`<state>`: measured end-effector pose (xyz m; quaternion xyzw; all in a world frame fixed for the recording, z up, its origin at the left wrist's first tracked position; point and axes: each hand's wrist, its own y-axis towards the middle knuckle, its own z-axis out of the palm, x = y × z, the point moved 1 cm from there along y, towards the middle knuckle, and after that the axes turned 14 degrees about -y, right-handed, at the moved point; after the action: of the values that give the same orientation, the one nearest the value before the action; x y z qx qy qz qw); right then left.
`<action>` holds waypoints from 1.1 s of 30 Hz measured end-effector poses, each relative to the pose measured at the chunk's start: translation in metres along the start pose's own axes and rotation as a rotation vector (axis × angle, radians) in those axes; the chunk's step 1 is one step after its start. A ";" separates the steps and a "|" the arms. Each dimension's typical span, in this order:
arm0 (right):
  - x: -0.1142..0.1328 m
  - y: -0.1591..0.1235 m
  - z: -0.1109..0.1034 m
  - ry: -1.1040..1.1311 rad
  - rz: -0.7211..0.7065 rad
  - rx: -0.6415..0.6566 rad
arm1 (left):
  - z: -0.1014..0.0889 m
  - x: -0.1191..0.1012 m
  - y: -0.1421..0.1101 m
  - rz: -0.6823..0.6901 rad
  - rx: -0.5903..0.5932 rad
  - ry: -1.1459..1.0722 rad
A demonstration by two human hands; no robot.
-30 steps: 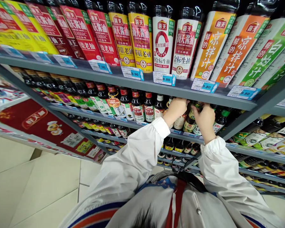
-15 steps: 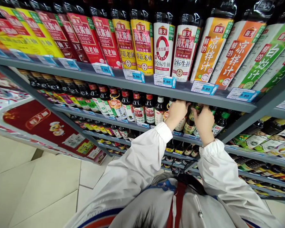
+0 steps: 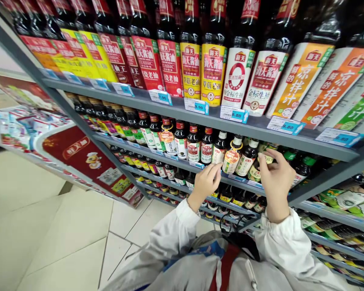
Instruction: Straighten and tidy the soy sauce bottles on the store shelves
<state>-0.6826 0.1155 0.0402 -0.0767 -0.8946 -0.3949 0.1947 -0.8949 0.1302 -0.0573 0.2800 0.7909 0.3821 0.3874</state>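
My left hand (image 3: 205,182) hovers just in front of the second shelf's edge (image 3: 182,161), fingers loosely bent and apart, holding nothing. Its fingertips point at a small dark sauce bottle with a round orange tag (image 3: 231,158). My right hand (image 3: 276,182) is raised at the same shelf, with thumb and fingers curled round the top of a small dark bottle with a green and yellow label (image 3: 255,171). More small bottles stand to either side, among them a white-capped bottle (image 3: 247,158) between my two hands. Both sleeves are white.
Tall soy sauce bottles (image 3: 212,64) fill the top shelf above blue price tags (image 3: 196,106). Lower shelves (image 3: 170,178) hold further rows of small bottles. A red display stand (image 3: 87,159) sits at the left on a pale tiled floor (image 3: 48,234).
Both hands have drawn back from inside the second shelf. My left hand has let go of the bottle it gripped and opened. The view has pulled away and shifted left.
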 end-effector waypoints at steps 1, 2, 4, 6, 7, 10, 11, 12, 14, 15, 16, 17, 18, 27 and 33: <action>0.008 0.003 0.005 0.025 -0.016 0.029 | -0.008 0.007 -0.001 -0.035 -0.019 0.018; 0.016 0.007 0.013 0.035 -0.023 0.058 | -0.015 0.012 -0.002 -0.058 -0.030 0.038; 0.028 0.018 0.031 0.004 -0.015 0.101 | -0.028 0.021 -0.002 -0.079 -0.035 0.075; 0.039 0.030 0.050 -0.079 -0.014 0.150 | -0.039 0.027 -0.003 -0.064 -0.024 0.096; 0.043 0.035 0.058 -0.128 -0.025 0.179 | -0.044 0.030 -0.004 -0.048 -0.014 0.102; 0.052 0.048 0.075 -0.255 -0.087 0.264 | -0.058 0.040 -0.006 -0.007 0.017 0.107; 0.055 0.051 0.078 -0.293 -0.098 0.283 | -0.061 0.044 -0.006 0.002 0.024 0.103; 0.057 0.053 0.079 -0.331 -0.101 0.298 | -0.065 0.049 -0.006 0.010 0.028 0.094; 0.062 0.053 0.079 -0.409 -0.075 0.323 | -0.070 0.057 -0.005 0.018 0.040 0.073; 0.064 0.051 0.078 -0.446 -0.050 0.330 | -0.072 0.060 -0.004 0.017 0.048 0.065; 0.067 0.050 0.077 -0.478 -0.021 0.333 | -0.074 0.063 -0.003 0.015 0.054 0.059; 0.070 0.048 0.076 -0.504 0.010 0.330 | -0.075 0.066 -0.002 0.013 0.057 0.054; 0.074 0.046 0.075 -0.525 0.039 0.322 | -0.075 0.068 -0.001 0.015 0.059 0.051; 0.091 0.038 0.076 -0.580 0.168 0.282 | -0.074 0.074 0.000 0.093 0.080 0.016; 0.083 0.035 0.078 -0.494 0.173 0.205 | -0.076 0.079 0.001 0.055 0.088 -0.009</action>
<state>-0.7707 0.1954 0.0496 -0.2267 -0.9403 -0.2534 0.0107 -1.0000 0.1600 -0.0568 0.3200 0.7973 0.3560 0.3677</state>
